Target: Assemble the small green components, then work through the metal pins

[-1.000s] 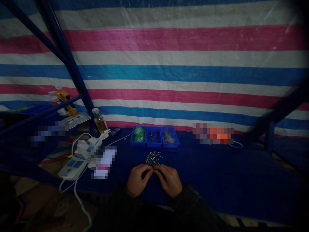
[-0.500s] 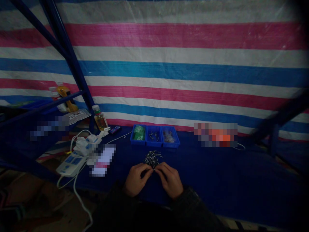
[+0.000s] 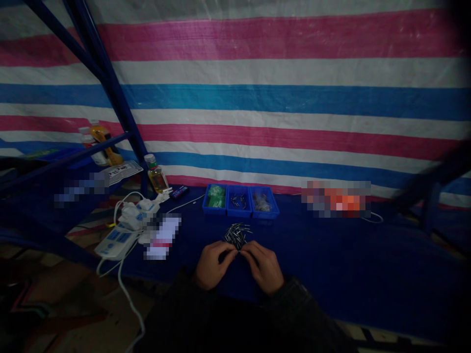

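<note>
My left hand (image 3: 214,264) and my right hand (image 3: 264,266) meet fingertip to fingertip over the dark blue tabletop. Thumb and forefinger are pinched together on each; whatever lies between them is too small to make out. Just beyond the fingertips lies a loose pile of thin dark metal pins (image 3: 237,234), partly covered by the hands. Behind it stand three joined blue bins: the left bin (image 3: 214,212) has green-tinted small pieces, the middle bin (image 3: 239,214) some dark pins, the right bin (image 3: 265,214) clear small pieces.
To the left lie a white power strip (image 3: 116,242) with plugs and cables, and a blurred phone-like slab (image 3: 164,238). A bottle (image 3: 157,176) stands by the blue metal frame (image 3: 123,110). A pixelated orange item (image 3: 340,200) sits back right, before the striped sheet (image 3: 279,103).
The view has shifted slightly, so everything sits a little higher and further right. Both hands keep their pinch at the near edge of the pile.
</note>
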Demonstrator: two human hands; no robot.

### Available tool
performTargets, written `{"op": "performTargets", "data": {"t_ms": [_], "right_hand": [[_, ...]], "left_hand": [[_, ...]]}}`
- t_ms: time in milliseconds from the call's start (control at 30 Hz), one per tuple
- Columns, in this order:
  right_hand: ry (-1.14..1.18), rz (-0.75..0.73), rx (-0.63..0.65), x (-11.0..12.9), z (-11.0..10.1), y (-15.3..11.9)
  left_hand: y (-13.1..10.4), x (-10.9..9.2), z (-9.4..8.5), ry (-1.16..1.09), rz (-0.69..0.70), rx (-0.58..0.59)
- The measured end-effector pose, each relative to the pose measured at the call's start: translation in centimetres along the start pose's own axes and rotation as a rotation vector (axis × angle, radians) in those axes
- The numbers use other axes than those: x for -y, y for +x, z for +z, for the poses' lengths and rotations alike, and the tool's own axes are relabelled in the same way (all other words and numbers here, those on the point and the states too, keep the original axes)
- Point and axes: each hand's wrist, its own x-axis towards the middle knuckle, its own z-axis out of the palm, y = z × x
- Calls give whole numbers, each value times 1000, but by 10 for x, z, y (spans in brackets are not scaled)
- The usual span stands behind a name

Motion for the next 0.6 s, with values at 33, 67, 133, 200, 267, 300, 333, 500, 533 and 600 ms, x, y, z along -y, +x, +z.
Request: {"op": "performTargets", "data": {"t_ms": [33,67,133,200,267,300,333,500,533,600], "right_hand": [[-2,-1,-3,-1,0,0],[-4,-3,-12,-1,1,-1],[-12,-5,-33,-3,2,-2],[-20,-13,-46,-4,2,-2],[-23,-23,-47,-3,2,-1],[-25,-25,-49,-2,1,-1],[-26,-24,-47,-2,1,0],[-14,9,-32,-4,3,-2],[-12,14,-38,-5,3,-3],[-10,16,-42,-7,4,-5]], "left_hand": [[0,0,0,-4,3,0],[0,-1,-1,-9,3,1],[1,-2,-1,-17,-4,2],[1,-3,-1,-18,-9,1],[1,-3,-1,-15,-6,-2],[1,-4,-1,-14,-3,-4],[1,-4,-1,-13,-3,-4],[1,-2,0,-10,-13,-14],[1,-1,0,-13,-15,-15],[1,-1,-1,-18,-19,-11]]}}
